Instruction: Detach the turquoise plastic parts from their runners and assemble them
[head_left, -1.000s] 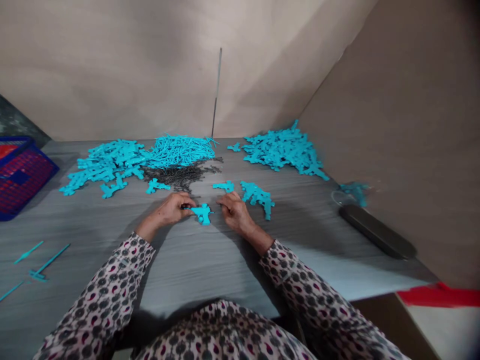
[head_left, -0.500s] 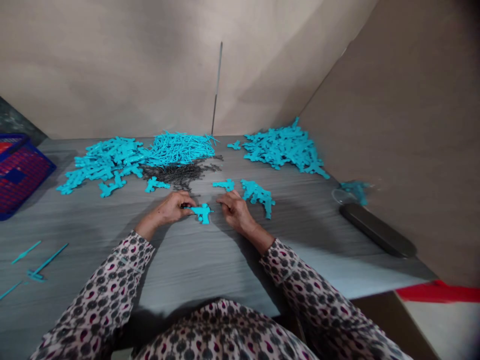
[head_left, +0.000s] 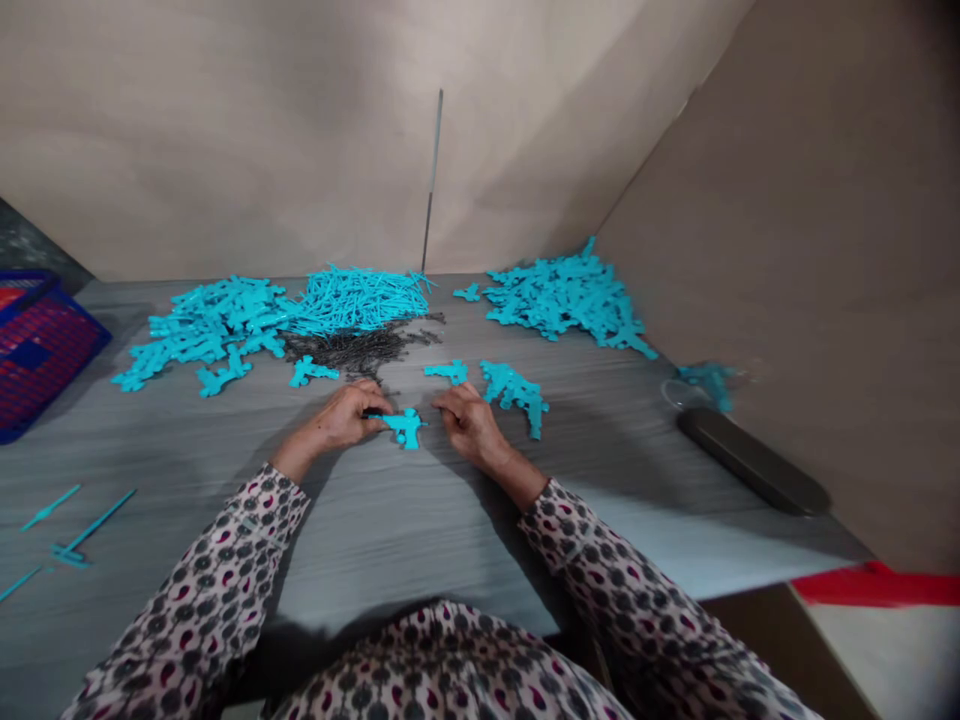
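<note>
My left hand (head_left: 351,414) is closed on the left end of a small turquoise toy gun (head_left: 406,427), its grip pointing towards me. To the right of the toy, my right hand (head_left: 471,425) is closed, thumb and fingertips pinched together. Whatever it may hold is too small to make out. Just beyond its fingers lies another toy gun (head_left: 448,372). A cluster of toy guns (head_left: 516,391) rests right of that hand, and a single toy gun (head_left: 313,371) lies beyond my left hand.
Along the back stand a left heap of turquoise toy guns (head_left: 221,320), thin turquoise rods (head_left: 364,300), dark thin spring-like pieces (head_left: 349,350) and a right heap of toy guns (head_left: 566,295). A blue-red basket (head_left: 52,350) is left; a dark elongated object (head_left: 750,462) is right. Loose turquoise rods (head_left: 97,522) lie front left.
Almost nothing differs. The view has shifted very slightly; both hands and the toy gun keep their places.
</note>
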